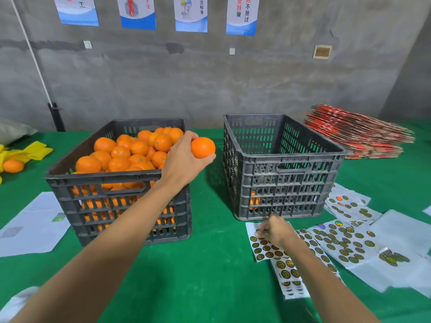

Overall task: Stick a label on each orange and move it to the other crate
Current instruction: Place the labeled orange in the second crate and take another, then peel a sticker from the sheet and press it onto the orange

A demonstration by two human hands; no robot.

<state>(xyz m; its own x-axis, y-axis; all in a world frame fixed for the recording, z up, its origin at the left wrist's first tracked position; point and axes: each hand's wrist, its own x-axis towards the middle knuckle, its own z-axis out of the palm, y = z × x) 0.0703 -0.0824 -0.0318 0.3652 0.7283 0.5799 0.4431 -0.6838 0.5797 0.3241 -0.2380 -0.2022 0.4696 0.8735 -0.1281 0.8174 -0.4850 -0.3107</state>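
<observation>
An orange (203,147) was held by the left hand (184,159) between the crates. The right hand's fingers (262,230) were pinched at a label sheet (268,249); peeling one label cleanly was advised.

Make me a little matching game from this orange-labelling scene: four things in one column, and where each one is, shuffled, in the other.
Things:
1. left hand
2. right hand
3. left crate
4. stack of red cardboard

Places or states:
A. heaped with oranges
B. far right, by the wall
C. holding one orange between the crates
D. on a label sheet, fingers curled

Pairs: 1-C, 2-D, 3-A, 4-B
</observation>
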